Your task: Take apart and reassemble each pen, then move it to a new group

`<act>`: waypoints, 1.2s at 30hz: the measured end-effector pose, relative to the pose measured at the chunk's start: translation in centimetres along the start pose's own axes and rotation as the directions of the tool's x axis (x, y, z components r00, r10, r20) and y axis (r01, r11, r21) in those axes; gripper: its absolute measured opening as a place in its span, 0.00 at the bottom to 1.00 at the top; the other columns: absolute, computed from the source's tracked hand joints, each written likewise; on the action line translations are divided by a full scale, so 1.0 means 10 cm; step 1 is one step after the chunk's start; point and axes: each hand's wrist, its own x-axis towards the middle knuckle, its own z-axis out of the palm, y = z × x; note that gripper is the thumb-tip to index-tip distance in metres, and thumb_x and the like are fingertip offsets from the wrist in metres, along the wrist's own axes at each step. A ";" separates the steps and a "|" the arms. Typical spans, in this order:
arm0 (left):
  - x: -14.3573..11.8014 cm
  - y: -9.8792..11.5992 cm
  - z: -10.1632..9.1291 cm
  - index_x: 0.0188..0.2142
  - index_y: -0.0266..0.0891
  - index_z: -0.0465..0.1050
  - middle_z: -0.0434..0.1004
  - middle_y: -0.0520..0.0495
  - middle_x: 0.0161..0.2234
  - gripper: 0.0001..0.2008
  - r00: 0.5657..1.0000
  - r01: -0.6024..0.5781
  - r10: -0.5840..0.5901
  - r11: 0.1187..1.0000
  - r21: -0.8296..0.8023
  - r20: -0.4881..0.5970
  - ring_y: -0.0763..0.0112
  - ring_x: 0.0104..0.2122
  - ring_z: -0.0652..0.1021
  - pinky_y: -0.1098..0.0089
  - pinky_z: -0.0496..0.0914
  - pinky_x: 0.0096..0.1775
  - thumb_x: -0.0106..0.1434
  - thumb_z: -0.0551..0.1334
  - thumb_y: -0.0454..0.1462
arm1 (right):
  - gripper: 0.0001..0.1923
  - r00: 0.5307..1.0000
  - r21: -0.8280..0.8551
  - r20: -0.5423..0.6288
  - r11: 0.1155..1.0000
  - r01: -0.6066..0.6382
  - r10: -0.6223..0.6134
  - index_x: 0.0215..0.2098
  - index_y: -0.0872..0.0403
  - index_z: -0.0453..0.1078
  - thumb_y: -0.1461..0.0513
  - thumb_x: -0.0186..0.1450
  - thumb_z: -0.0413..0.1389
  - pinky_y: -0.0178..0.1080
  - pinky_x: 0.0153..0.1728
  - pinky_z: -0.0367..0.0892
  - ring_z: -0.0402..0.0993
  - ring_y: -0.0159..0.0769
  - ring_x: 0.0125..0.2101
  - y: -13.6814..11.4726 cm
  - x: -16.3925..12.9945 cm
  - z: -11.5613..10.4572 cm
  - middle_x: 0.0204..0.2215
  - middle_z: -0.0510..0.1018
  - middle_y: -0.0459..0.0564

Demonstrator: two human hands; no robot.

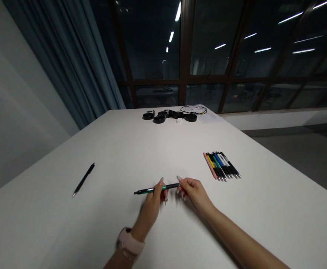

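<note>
Both hands hold one green and black pen (145,191) level just above the white table (278,209). My left hand (153,205), with a pink watch on its wrist, pinches the pen near its middle. My right hand (194,192) grips the pen's right end. A row of several pens (221,165) in pink, yellow, green, blue, white and black lies side by side to the right of my right hand. A single black pen (83,179) lies alone on the table to the left.
At the table's far end lie black round items (159,117) and a thin black cable (194,109) beside a sheet of paper. Dark windows and a grey curtain stand behind. The table's right edge drops to grey floor.
</note>
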 end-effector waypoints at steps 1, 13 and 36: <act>-0.01 0.01 0.01 0.14 0.43 0.64 0.61 0.52 0.15 0.33 1.000 -0.001 0.001 1.000 -0.001 0.020 0.69 0.19 0.64 0.67 0.60 0.27 0.50 0.56 0.69 | 0.31 1.000 -0.021 -0.001 1.000 0.013 -0.013 0.16 0.54 0.69 0.36 0.51 0.61 0.33 0.20 0.54 0.58 0.26 0.14 0.00 0.00 0.00 0.13 0.68 0.42; 0.06 -0.04 0.04 0.13 0.44 0.57 0.60 0.53 0.14 0.30 0.990 0.109 -0.093 0.981 -0.159 0.108 0.73 0.17 0.62 0.69 0.58 0.22 0.52 0.59 0.64 | 0.35 0.998 0.007 0.040 0.999 0.043 -0.043 0.12 0.52 0.64 0.33 0.59 0.49 0.35 0.22 0.55 0.58 0.29 0.15 -0.02 -0.04 0.01 0.10 0.63 0.43; 0.05 0.05 0.05 0.11 0.44 0.57 0.58 0.52 0.12 0.31 0.982 0.122 -0.099 0.982 -0.143 0.161 0.73 0.16 0.61 0.69 0.57 0.22 0.48 0.59 0.65 | 0.33 0.983 -0.144 0.145 0.980 0.137 -0.116 0.16 0.52 0.63 0.36 0.63 0.48 0.37 0.28 0.59 0.63 0.32 0.20 -0.07 -0.07 -0.03 0.14 0.66 0.43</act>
